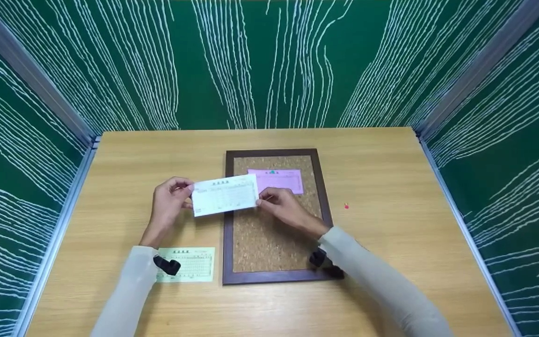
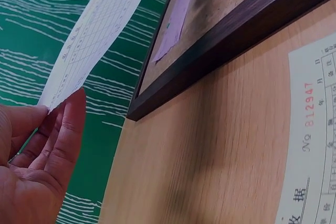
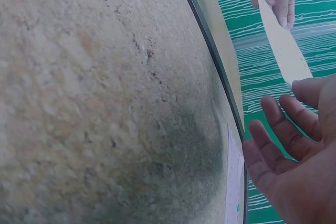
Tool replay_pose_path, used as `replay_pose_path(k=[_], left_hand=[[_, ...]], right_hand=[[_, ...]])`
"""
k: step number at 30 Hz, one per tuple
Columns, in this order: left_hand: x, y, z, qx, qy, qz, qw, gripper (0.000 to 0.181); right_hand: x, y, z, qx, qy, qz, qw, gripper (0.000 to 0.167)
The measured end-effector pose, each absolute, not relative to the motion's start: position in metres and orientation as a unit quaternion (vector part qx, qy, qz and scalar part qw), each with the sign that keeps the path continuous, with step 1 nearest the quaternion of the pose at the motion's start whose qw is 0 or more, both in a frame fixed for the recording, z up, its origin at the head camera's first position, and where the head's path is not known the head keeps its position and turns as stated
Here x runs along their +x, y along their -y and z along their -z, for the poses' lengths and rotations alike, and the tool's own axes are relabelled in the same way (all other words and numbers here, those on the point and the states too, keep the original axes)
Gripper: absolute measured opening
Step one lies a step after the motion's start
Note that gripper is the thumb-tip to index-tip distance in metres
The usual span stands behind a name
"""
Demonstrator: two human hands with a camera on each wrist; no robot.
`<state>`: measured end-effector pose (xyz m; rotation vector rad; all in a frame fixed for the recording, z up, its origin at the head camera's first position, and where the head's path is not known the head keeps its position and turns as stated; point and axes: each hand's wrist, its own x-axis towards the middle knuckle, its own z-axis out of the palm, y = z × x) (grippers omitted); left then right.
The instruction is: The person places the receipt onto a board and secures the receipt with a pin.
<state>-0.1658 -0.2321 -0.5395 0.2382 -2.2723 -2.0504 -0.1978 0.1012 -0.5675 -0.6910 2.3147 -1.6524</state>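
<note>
A white printed receipt slip (image 1: 225, 195) is held up between both hands, above the left part of a cork board (image 1: 269, 243) with a dark wooden frame. My left hand (image 1: 170, 199) pinches the slip's left edge between thumb and fingers. At its lower right corner, my right hand (image 1: 288, 210) pinches it with the thumb and a finger, the other fingers spread in the right wrist view. Behind the slip, a pink slip (image 1: 281, 182) lies on the cork with a green pushpin (image 1: 273, 172) at its top edge. The white slip hides the pink one's lower left part.
A green printed slip (image 1: 190, 264) lies on the wooden table (image 1: 391, 271) left of the board, partly covered by the left wrist. One small red pushpin (image 1: 346, 206) sits right of the board. Green walls with white wavy lines (image 1: 288, 61) enclose the table's back and sides.
</note>
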Motion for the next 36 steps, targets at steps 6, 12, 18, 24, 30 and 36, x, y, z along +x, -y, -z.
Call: replay_pose_path(k=[6, 12, 18, 24, 30, 36], left_hand=[[-0.170, 0.227, 0.541, 0.063, 0.737, 0.671, 0.039, 0.013], [-0.175, 0.220, 0.541, 0.043, 0.725, 0.685, 0.051, 0.011], [-0.180, 0.207, 0.540, 0.034, 0.729, 0.683, 0.038, 0.010], [-0.187, 0.194, 0.540, 0.025, 0.724, 0.689, 0.031, 0.008], [-0.190, 0.182, 0.542, 0.030, 0.733, 0.679, 0.020, 0.005], [-0.194, 0.165, 0.546, 0.020, 0.756, 0.654, 0.018, 0.004]], right_hand=[[-0.197, -0.105, 0.567, -0.222, -0.792, 0.562, 0.090, 0.012], [-0.199, -0.112, 0.565, -0.204, -0.790, 0.574, 0.074, 0.012], [-0.198, -0.127, 0.569, -0.186, -0.785, 0.586, 0.070, 0.012], [-0.197, -0.142, 0.569, -0.178, -0.786, 0.588, 0.068, 0.012], [-0.194, -0.155, 0.569, -0.176, -0.790, 0.583, 0.069, 0.013], [-0.188, -0.170, 0.572, -0.165, -0.791, 0.584, 0.068, 0.015]])
